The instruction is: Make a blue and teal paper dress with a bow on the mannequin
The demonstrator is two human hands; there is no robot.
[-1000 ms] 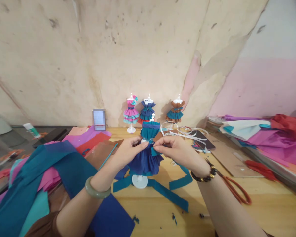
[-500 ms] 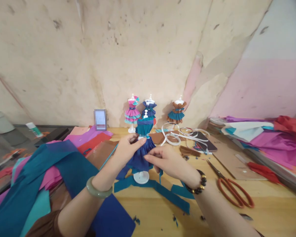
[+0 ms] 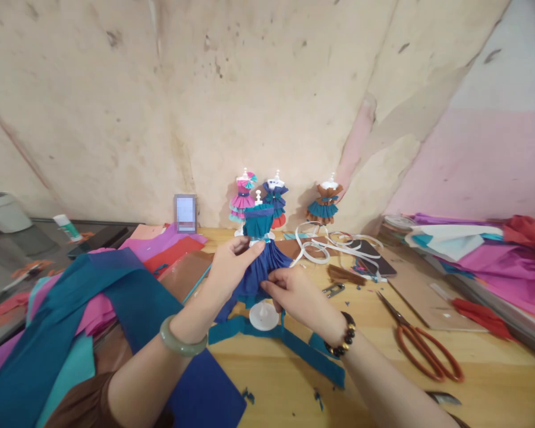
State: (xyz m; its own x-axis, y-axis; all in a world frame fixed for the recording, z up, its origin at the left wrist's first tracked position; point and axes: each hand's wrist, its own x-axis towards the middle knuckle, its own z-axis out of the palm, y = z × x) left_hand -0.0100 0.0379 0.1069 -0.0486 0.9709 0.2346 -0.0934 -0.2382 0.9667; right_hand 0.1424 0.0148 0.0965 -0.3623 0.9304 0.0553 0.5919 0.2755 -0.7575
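Observation:
A small white dress-form stands in front of me, wearing a teal pleated bodice (image 3: 257,222) and a blue gathered skirt (image 3: 264,267). The form leans slightly left, and its round white base (image 3: 264,317) shows below the skirt. My left hand (image 3: 233,263) is closed around the waist, its thumb pressed on the top of the skirt. Lower down, my right hand (image 3: 296,290) pinches the skirt's right side between thumb and fingers. Teal strips (image 3: 314,356) lie under and beside the base.
Three dressed forms, including a brown-and-teal one (image 3: 324,202), stand along the wall. Orange-handled scissors (image 3: 421,339), thread snips (image 3: 334,290) and white ribbon (image 3: 316,249) lie to the right. Teal cloth or paper (image 3: 134,303) is piled at left; a phone (image 3: 186,214) stands behind.
The form has tipped, its top going left and its base right. The skirt's right side now spreads wider. Both hands keep their hold, and the view has shifted slightly.

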